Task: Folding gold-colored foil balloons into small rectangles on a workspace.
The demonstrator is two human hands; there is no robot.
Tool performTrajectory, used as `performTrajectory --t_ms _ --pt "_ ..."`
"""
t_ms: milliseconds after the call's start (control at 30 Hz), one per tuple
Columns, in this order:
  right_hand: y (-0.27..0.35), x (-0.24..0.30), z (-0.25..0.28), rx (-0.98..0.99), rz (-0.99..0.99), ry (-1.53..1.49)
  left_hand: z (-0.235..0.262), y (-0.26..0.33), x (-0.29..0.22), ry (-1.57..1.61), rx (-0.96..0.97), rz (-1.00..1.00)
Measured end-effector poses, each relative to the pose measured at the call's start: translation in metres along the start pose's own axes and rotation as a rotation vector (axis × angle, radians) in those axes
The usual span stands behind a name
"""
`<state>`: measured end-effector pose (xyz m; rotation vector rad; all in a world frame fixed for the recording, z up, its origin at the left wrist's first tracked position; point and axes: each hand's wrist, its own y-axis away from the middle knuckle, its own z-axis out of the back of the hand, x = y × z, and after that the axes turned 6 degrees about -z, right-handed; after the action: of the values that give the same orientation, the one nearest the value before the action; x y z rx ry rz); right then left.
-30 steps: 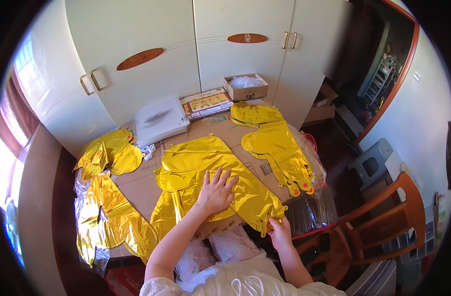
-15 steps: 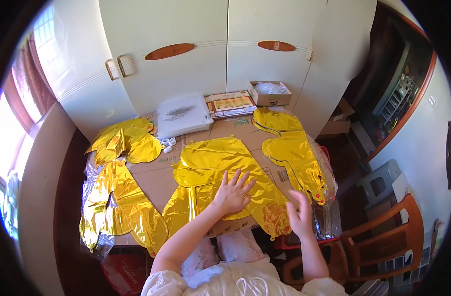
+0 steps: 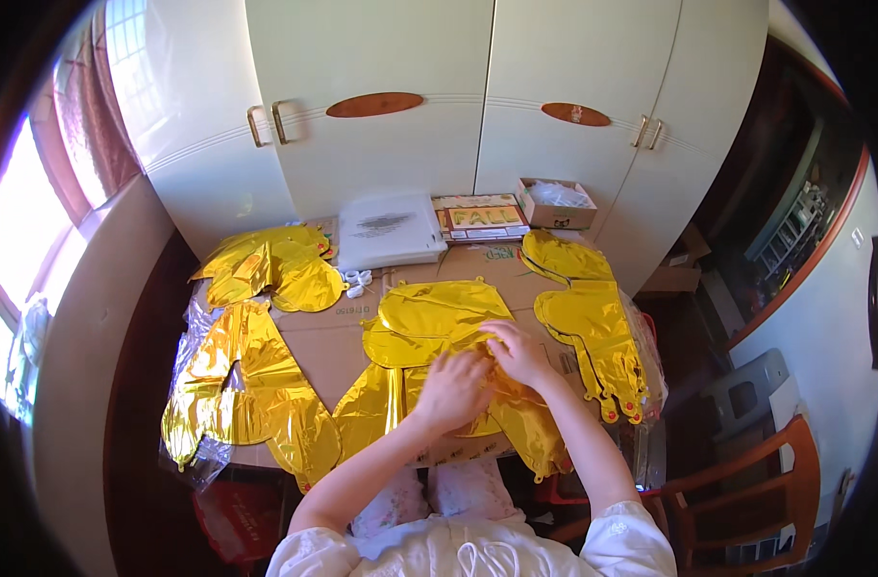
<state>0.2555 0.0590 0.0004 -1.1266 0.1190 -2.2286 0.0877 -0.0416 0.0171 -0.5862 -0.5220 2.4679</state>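
Note:
Several flat gold foil balloons are spread on the cardboard-covered table. My left hand [image 3: 452, 392] rests on the middle foil balloon [image 3: 439, 300], palm down with its fingers slightly bent and apart. Just right of it and a little farther off, my right hand [image 3: 521, 354] reaches over the same balloon, fingers bent toward the left and not wrapped round anything. The two hands nearly meet, and my hands and forearms hide part of the foil below. Another gold foil balloon [image 3: 242, 361] lies to the left, and one more [image 3: 585, 313] to the right.
More gold foil [image 3: 280, 274] lies at the back left, near small white pieces [image 3: 357, 282]. A white stack of bags [image 3: 386, 236], a printed flat box [image 3: 482, 219] and an open carton [image 3: 557, 204] line the back edge. A wooden chair [image 3: 794, 481] stands at right.
My right hand has moved left and away from me, onto the middle balloon beside my left hand. My left hand's spread fingers have drawn in and bent. The view has shifted slightly.

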Motion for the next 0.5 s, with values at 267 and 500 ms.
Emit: performTrajectory --t_ms 267,500 --pt "-0.039 0.028 -0.043 0.111 0.366 0.341 0.103 0.111 0.064 -0.307 0.139 0.637" --pt "-0.043 0.007 -0.068 0.212 0.326 0.435 0.101 0.115 0.078 -0.127 0.282 0.758"
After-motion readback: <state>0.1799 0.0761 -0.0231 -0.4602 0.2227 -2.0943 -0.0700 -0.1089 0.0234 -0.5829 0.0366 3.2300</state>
